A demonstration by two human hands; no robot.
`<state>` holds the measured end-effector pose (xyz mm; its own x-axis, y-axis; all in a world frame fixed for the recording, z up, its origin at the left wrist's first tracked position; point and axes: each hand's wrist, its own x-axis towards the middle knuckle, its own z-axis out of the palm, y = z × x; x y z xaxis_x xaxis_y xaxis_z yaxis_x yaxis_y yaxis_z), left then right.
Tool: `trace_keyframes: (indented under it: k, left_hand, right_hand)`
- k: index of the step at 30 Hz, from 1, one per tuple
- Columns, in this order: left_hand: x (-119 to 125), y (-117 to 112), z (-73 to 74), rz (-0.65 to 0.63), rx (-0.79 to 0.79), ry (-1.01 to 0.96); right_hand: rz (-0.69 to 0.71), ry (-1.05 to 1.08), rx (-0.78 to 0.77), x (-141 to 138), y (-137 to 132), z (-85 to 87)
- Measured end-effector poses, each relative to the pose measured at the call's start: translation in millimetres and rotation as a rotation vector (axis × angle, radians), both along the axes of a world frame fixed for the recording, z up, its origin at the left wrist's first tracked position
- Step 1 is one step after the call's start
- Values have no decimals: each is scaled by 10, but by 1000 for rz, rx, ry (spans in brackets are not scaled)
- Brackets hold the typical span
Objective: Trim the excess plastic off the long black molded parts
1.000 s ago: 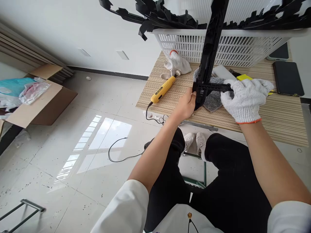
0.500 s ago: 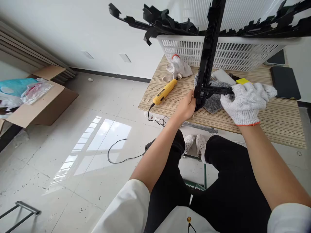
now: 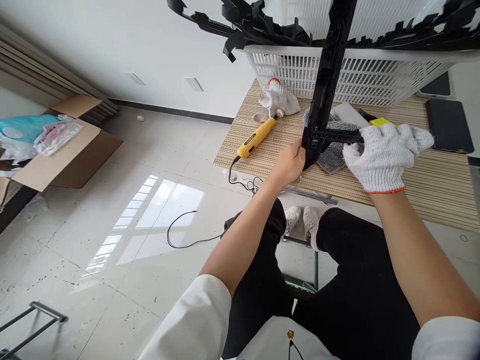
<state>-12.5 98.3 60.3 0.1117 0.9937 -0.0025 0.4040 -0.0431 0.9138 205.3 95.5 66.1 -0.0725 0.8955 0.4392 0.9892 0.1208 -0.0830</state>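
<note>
My bare left hand is closed around the lower end of a long black plastic strip, which stands tilted up from the table's front edge. My right hand, in a white knit glove with an orange cuff, grips a black caliper with scale marks. The caliper lies level across the strip, its jaw end at the strip's lower part near my left fingers. Under it lies a grey cloth. To the left of my left hand rests a yellow corded rotary tool.
A white slatted basket at the back carries several black plastic strips. A white glove, a black phone and a yellow object lie on the wooden table. An open cardboard box stands at the left; a cable trails on the floor.
The view has shifted slightly, so the basket and strips sit a little higher. Both hands keep their grips, and the caliper stays across the strip.
</note>
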Motion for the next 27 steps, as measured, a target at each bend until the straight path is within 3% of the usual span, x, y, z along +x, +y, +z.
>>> trace_keyframes:
  k: [6, 12, 18, 27]
  left_hand:
    - [-8, 16, -2, 44, 35, 82]
    - [-12, 7, 11, 28, 33, 129]
    - [-3, -1, 4, 33, 34, 112]
    - [-39, 0, -73, 28, -44, 36]
  right_hand:
    - [28, -3, -46, -76, -30, 65]
    - [-31, -108, -77, -93, -9, 55]
    - [-44, -159, -156, -81, -8, 88]
    - [-86, -93, -142, -68, 2, 95]
